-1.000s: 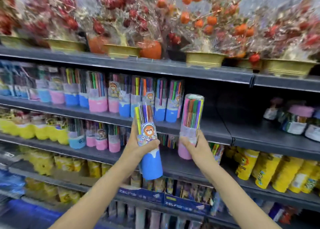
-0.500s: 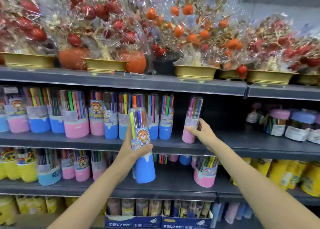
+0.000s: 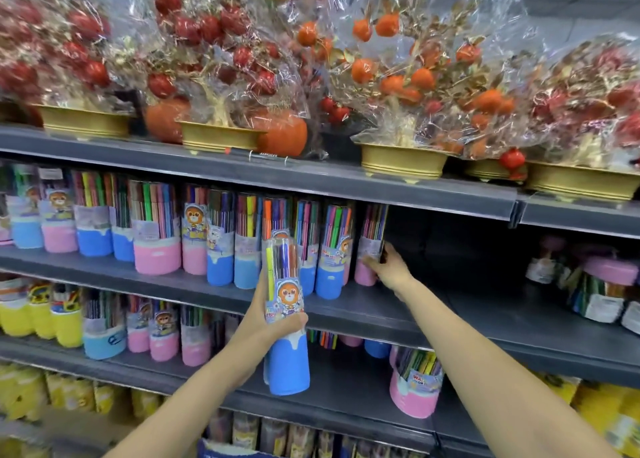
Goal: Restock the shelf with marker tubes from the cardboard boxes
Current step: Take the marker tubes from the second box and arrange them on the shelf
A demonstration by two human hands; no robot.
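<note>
— What is your right hand doing up there?
— Your fingers are curled round the lower part of a pink-based marker tube, which stands upright on the middle shelf at the right end of the row of tubes, just beside a blue-based one.

— And your left hand?
— It grips a blue-based marker tube round its middle, thumb across the bear label, fingers wrapped behind. You hold that tube upright in the air in front of the shelf edge, apart from the row.

— What lies around them?
— To the right of your right hand the shelf runs bare up to some jars. Above, wrapped fruit trees in gold pots line the top shelf. Below, a pink tub of markers stands alone.
</note>
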